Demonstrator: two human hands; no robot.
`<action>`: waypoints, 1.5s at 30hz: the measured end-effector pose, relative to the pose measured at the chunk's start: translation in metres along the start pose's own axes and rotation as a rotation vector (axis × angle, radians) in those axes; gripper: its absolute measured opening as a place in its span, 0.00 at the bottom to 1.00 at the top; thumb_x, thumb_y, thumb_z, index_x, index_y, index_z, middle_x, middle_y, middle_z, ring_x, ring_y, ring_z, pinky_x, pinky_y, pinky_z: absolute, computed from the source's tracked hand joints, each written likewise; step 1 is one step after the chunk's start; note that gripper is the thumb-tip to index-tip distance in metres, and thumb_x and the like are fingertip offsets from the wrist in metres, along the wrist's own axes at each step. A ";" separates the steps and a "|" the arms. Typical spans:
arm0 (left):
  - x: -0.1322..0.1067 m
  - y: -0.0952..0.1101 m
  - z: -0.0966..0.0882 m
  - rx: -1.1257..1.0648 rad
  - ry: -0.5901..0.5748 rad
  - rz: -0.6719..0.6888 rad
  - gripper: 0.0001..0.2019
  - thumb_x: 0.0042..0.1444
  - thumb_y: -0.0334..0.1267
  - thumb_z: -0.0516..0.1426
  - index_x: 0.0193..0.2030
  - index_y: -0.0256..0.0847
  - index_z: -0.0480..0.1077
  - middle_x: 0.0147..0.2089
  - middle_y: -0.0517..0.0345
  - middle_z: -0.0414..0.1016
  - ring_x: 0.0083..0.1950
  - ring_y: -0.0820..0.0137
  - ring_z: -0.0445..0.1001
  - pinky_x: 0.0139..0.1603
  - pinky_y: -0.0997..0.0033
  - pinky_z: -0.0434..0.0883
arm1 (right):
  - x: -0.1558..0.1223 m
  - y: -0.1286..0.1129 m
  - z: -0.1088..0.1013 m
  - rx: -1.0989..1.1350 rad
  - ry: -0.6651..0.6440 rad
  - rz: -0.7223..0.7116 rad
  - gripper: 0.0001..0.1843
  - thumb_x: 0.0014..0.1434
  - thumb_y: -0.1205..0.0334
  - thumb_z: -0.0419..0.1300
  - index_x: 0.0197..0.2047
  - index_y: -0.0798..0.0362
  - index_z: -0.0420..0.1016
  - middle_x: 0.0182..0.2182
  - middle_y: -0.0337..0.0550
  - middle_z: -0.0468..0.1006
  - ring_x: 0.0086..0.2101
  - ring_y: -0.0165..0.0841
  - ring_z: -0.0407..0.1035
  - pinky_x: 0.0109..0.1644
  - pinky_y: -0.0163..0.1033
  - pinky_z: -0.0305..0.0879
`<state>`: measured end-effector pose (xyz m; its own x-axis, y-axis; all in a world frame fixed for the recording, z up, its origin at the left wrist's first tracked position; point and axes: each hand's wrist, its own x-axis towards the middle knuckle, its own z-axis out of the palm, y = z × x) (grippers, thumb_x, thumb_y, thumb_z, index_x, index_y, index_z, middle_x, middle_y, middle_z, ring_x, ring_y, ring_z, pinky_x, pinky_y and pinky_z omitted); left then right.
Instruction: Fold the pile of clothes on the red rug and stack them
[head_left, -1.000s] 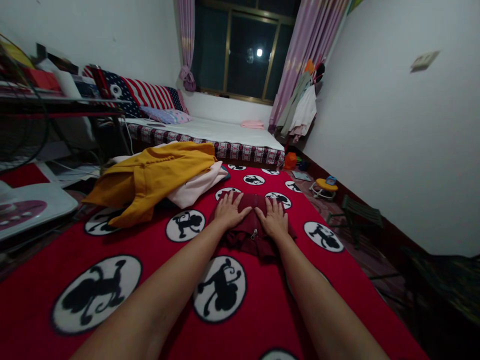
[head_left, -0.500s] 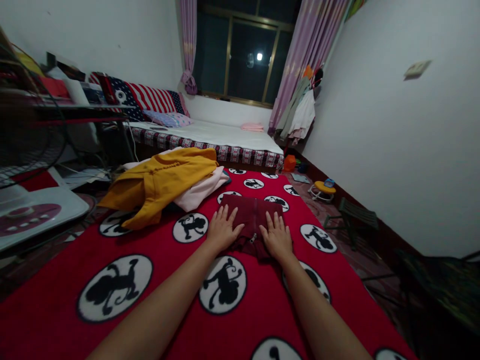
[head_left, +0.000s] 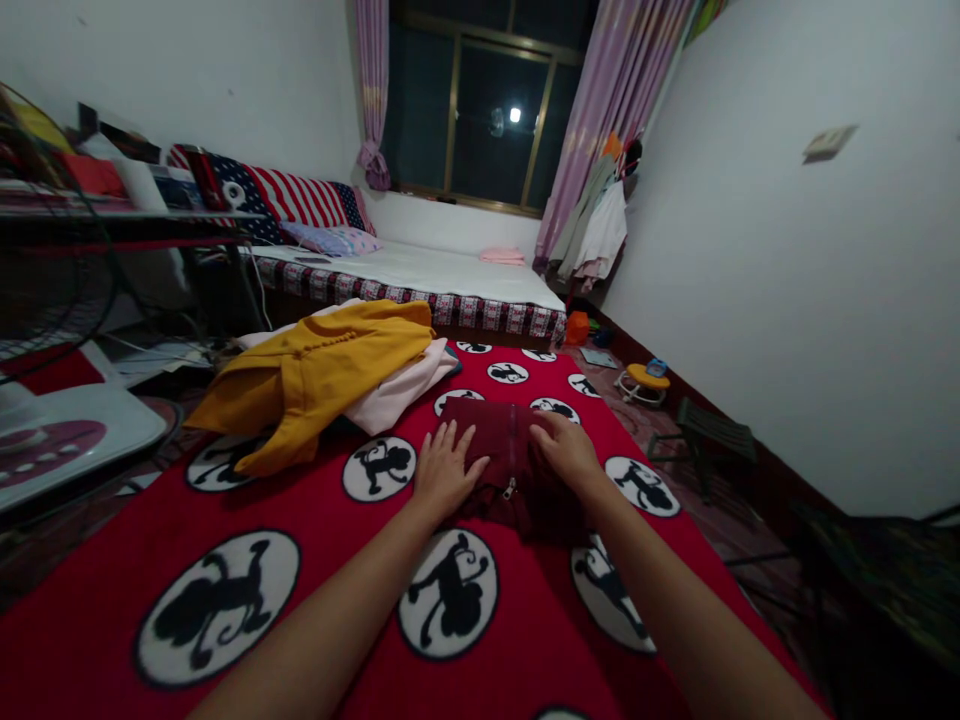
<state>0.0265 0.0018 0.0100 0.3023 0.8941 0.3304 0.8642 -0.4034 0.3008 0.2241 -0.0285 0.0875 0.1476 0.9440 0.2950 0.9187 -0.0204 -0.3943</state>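
Note:
A folded maroon zip-up garment (head_left: 491,425) lies on the red blanket (head_left: 360,600), its zipper running down the middle to a metal pull near the front edge. My left hand (head_left: 444,470) rests flat on the left part of the garment, fingers spread. On the garment's right side, my right hand (head_left: 566,448) is turned over with curled fingers gripping the cloth; its thumb is hidden. Farther left, a mustard-yellow garment (head_left: 322,365) is heaped over a pale pink one (head_left: 405,390).
Beyond the blanket is a bed (head_left: 420,265) beneath a window. A cluttered table (head_left: 202,215) and a white appliance (head_left: 127,430) stand at left. A small yellow stool (head_left: 645,377) and a dark folding stool (head_left: 712,435) are along the right wall.
My right hand has gone from lying flat to curled on the garment's right side. The garment's front right part now spreads farther right. My left hand stays flat.

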 end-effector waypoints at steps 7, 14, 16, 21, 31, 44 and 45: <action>0.048 0.027 -0.027 -0.181 0.108 0.147 0.20 0.67 0.39 0.43 0.61 0.47 0.66 0.68 0.55 0.60 0.70 0.64 0.53 0.70 0.51 0.49 | 0.026 -0.016 0.040 0.130 0.148 -0.174 0.26 0.59 0.66 0.50 0.62 0.55 0.65 0.63 0.51 0.64 0.64 0.40 0.54 0.67 0.54 0.47; 0.073 0.004 0.022 -0.084 -0.205 0.159 0.27 0.67 0.51 0.42 0.71 0.52 0.47 0.74 0.56 0.43 0.74 0.60 0.42 0.70 0.49 0.47 | 0.031 0.023 0.072 -0.190 -0.102 0.022 0.29 0.67 0.50 0.44 0.68 0.48 0.53 0.68 0.45 0.52 0.67 0.40 0.41 0.66 0.60 0.42; 0.071 0.001 0.025 -0.076 -0.198 0.163 0.27 0.67 0.52 0.41 0.71 0.53 0.47 0.74 0.56 0.42 0.74 0.60 0.41 0.70 0.49 0.47 | 0.030 0.029 0.076 -0.204 -0.091 0.035 0.30 0.67 0.47 0.42 0.69 0.48 0.53 0.69 0.44 0.51 0.67 0.40 0.42 0.66 0.59 0.42; 0.066 0.006 0.020 -0.049 -0.161 0.119 0.28 0.66 0.52 0.42 0.71 0.51 0.47 0.74 0.55 0.43 0.73 0.59 0.43 0.70 0.50 0.48 | 0.025 0.025 0.077 -0.201 -0.036 0.030 0.29 0.68 0.49 0.43 0.68 0.49 0.54 0.68 0.44 0.53 0.67 0.40 0.43 0.66 0.58 0.43; 0.026 0.006 -0.001 0.094 0.089 -0.175 0.21 0.64 0.40 0.48 0.62 0.40 0.64 0.64 0.47 0.64 0.62 0.57 0.62 0.60 0.58 0.62 | 0.024 0.034 0.079 -0.047 0.037 0.023 0.25 0.67 0.52 0.46 0.64 0.49 0.61 0.65 0.45 0.59 0.65 0.38 0.47 0.66 0.55 0.44; -0.010 -0.012 -0.044 0.205 -0.081 -0.320 0.19 0.60 0.50 0.54 0.46 0.36 0.73 0.43 0.43 0.79 0.50 0.53 0.74 0.53 0.54 0.63 | 0.060 0.059 0.042 -0.166 -0.215 -0.038 0.33 0.58 0.55 0.59 0.65 0.53 0.59 0.62 0.52 0.65 0.60 0.42 0.59 0.59 0.48 0.56; -0.009 -0.012 -0.044 0.186 -0.107 -0.321 0.18 0.60 0.49 0.54 0.47 0.37 0.73 0.43 0.44 0.79 0.50 0.53 0.74 0.52 0.55 0.64 | 0.064 0.060 0.036 -0.182 -0.241 -0.047 0.34 0.57 0.54 0.61 0.64 0.52 0.61 0.60 0.52 0.67 0.58 0.42 0.62 0.58 0.46 0.57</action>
<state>-0.0050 -0.0103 0.0429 0.0359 0.9884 0.1477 0.9770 -0.0658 0.2027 0.2750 0.0423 0.0513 0.0319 0.9958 0.0861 0.9762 -0.0125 -0.2165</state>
